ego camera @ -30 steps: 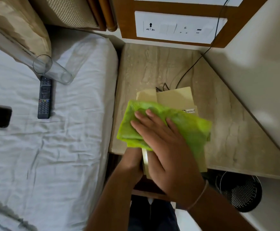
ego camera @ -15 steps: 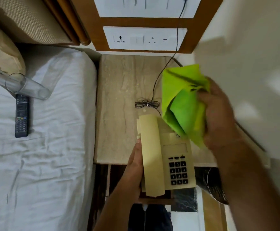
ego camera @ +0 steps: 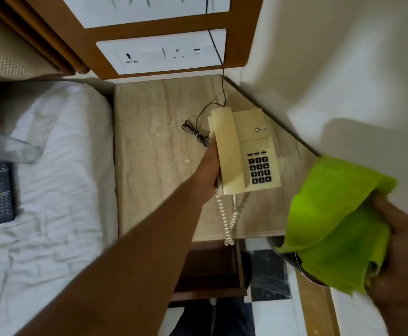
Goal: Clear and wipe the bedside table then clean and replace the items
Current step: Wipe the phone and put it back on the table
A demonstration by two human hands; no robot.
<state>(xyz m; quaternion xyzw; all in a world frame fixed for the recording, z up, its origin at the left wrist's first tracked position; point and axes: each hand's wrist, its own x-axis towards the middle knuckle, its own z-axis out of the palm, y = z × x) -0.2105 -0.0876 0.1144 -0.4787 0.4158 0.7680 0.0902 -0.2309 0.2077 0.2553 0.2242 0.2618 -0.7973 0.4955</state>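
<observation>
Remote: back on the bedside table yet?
No, the remote lies on the white bed sheet beside the glass.

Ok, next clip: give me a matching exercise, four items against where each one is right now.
Items:
1. telephone
2. green cloth
3. remote control
4. coiled handset cord

Places:
A. lying on the white bedsheet
B. bunched in the right hand
C. hanging over the table's front edge
D. on the bedside table, gripped at its side by the left hand

Pairs: 1-D, 2-B, 3-A, 4-C
</observation>
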